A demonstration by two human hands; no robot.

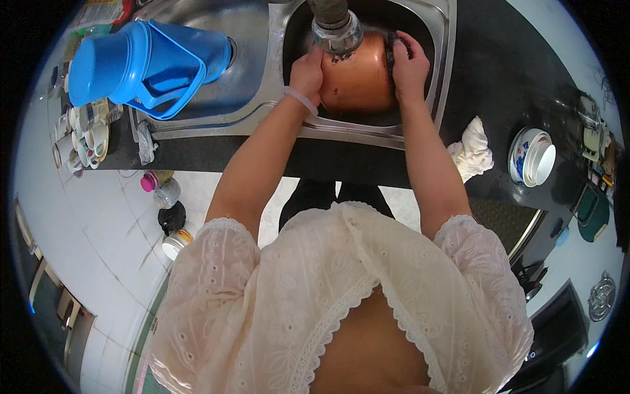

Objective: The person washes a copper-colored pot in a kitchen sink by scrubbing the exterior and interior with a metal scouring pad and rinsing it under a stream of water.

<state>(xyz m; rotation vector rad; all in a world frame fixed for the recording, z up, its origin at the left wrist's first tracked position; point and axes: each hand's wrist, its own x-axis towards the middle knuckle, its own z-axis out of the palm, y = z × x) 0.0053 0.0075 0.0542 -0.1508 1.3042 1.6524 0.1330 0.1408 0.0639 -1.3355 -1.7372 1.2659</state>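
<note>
A copper-coloured pot (362, 81) with dark marks lies on its side in the right basin of a steel double sink (288, 123). My left hand (307, 76) grips the pot at its left end; the fingers are partly hidden. With my right hand (412, 69) I hold a dark scouring pad (392, 47) against the pot's right end. The faucet (337, 34) hangs over the pot and covers part of it.
A blue plastic pitcher (147, 69) lies in the left basin. Cups (91, 138) crowd the far left. A crumpled white cloth (472, 150) and stacked bowls (534, 157) are on the dark counter (502, 88) at right. Jars (167, 194) stand below the counter's left part.
</note>
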